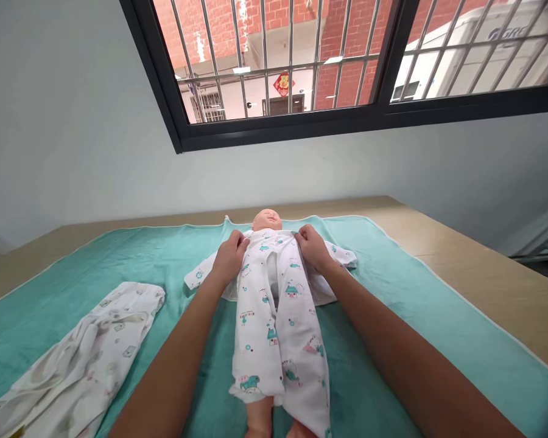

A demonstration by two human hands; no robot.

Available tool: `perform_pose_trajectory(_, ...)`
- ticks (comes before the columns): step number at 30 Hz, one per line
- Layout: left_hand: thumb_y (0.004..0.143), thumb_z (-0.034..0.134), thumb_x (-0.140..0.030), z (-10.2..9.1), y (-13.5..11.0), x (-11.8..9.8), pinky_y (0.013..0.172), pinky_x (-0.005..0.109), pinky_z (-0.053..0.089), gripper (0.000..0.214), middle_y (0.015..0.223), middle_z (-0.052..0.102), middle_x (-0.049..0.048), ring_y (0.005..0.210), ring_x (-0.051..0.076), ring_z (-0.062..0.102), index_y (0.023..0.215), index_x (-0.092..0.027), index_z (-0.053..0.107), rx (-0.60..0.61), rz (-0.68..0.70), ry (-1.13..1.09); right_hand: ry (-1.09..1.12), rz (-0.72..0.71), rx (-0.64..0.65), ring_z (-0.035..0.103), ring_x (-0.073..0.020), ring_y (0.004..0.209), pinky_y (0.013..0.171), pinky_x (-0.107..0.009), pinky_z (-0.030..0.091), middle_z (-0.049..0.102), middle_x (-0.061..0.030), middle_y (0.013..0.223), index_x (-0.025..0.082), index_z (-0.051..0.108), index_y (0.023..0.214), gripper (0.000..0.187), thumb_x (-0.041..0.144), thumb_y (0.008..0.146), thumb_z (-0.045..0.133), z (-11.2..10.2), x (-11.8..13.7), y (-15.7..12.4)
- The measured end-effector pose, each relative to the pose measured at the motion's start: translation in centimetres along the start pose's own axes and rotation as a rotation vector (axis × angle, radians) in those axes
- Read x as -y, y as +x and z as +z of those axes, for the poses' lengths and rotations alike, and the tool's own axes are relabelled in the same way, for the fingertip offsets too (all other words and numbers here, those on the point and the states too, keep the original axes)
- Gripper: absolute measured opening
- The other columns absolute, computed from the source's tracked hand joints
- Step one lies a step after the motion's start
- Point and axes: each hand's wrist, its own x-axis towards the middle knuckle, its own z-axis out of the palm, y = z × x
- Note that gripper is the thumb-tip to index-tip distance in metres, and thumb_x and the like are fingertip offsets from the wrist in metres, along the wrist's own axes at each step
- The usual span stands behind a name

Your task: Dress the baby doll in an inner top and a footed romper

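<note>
A baby doll (pixel 267 219) lies on its back, head toward the wall, dressed in a white printed top with spread sleeves. White baby pants (pixel 292 316) with teal and pink prints cover its legs and belly, with a slit at the crotch; the doll's feet show below the cuffs. At the left side of the waistband my left hand (pixel 231 252) pinches the cloth. My right hand (pixel 313 246) grips the same waistband on the right side. Both hands are closed near the doll's chest, and the fingertips are partly hidden.
A teal blanket (pixel 383 340) is spread under the doll on a wooden table (pixel 466 243). Another white printed baby garment (pixel 86 359) lies crumpled at the left. Behind the table stand a wall and a barred window (pixel 283 128).
</note>
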Motion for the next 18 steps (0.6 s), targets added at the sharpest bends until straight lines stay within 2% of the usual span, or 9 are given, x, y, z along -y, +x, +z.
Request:
perform_pose_trajectory(3,0.090,0.045,-0.034,0.8,0.1,0.4,0.060,0.026,0.031,0.017,0.061,0.046,-0.0054,0.058,0.014,0.043,0.076,-0.024,0.039,-0.097,-0.040,0.072,0.026,0.124,-0.065,0.048,-0.0166,0.064,0.059,-0.029,0.036,0.053,0.0016,0.070,0.022,0.046,0.078,0.017,0.039,0.083,0.050,0.4,-0.6,0.5)
perform_pose_trajectory(5,0.089,0.045,-0.035,0.9,0.1,0.6,0.060,0.026,0.031,0.018,0.062,0.048,-0.0052,0.059,0.014,0.044,0.076,-0.024,0.041,-0.095,-0.052,0.081,0.038,0.146,-0.061,0.051,-0.0169,0.064,0.058,-0.029,0.038,0.056,0.0007,0.071,0.022,0.047,0.078,0.018,0.039,0.081,0.051,0.6,-0.7,0.7)
perform_pose_trajectory(7,0.088,0.047,-0.036,0.6,0.1,0.6,0.061,0.026,0.033,0.019,0.065,0.052,-0.0046,0.062,0.014,0.046,0.074,-0.023,0.044,-0.045,-0.056,0.066,0.042,0.137,-0.062,0.053,-0.0173,0.068,0.062,-0.029,0.040,0.058,0.0005,0.073,0.022,0.049,0.077,0.019,0.039,0.079,0.055,0.8,-0.4,0.5)
perform_pose_trajectory(9,0.086,0.049,-0.037,0.0,0.1,0.5,0.063,0.025,0.035,0.020,0.068,0.055,-0.0041,0.065,0.014,0.049,0.073,-0.022,0.048,0.021,-0.073,0.039,0.049,0.070,-0.067,0.055,-0.0172,0.073,0.068,-0.029,0.041,0.060,0.0011,0.076,0.022,0.050,0.078,0.018,0.037,0.076,0.059,1.1,0.0,0.0)
perform_pose_trajectory(12,0.084,0.052,-0.039,-1.2,0.2,0.4,0.062,0.024,0.037,0.021,0.069,0.057,-0.0039,0.065,0.014,0.049,0.074,-0.021,0.054,0.156,-0.120,-0.007,0.056,-0.051,-0.063,0.057,-0.0166,0.078,0.074,-0.029,0.043,0.062,0.0013,0.082,0.022,0.052,0.083,0.013,0.031,0.076,0.058,1.7,0.7,-0.7)
perform_pose_trajectory(14,0.082,0.053,-0.038,-1.6,0.2,0.4,0.062,0.025,0.037,0.020,0.070,0.058,-0.0034,0.066,0.014,0.050,0.074,-0.020,0.055,0.210,-0.138,-0.009,0.067,-0.075,-0.040,0.058,-0.0170,0.083,0.078,-0.030,0.043,0.064,0.0002,0.088,0.022,0.055,0.086,0.012,0.028,0.077,0.055,2.0,1.2,-0.9)
perform_pose_trajectory(16,0.082,0.052,-0.036,-1.4,0.1,0.3,0.064,0.025,0.039,0.018,0.074,0.060,-0.0023,0.069,0.015,0.052,0.073,-0.020,0.053,0.164,-0.123,0.006,0.083,-0.071,-0.006,0.058,-0.0179,0.090,0.083,-0.031,0.043,0.066,-0.0012,0.094,0.021,0.059,0.089,0.014,0.029,0.078,0.054,2.1,1.8,-0.9)
perform_pose_trajectory(18,0.085,0.049,-0.033,-0.8,0.0,0.3,0.070,0.025,0.040,0.017,0.081,0.062,-0.0014,0.076,0.015,0.054,0.072,-0.021,0.049,0.061,-0.076,-0.008,0.075,-0.057,0.016,0.057,-0.0186,0.093,0.085,-0.032,0.042,0.066,-0.0023,0.097,0.021,0.060,0.090,0.017,0.032,0.080,0.054,2.0,2.2,-0.7)
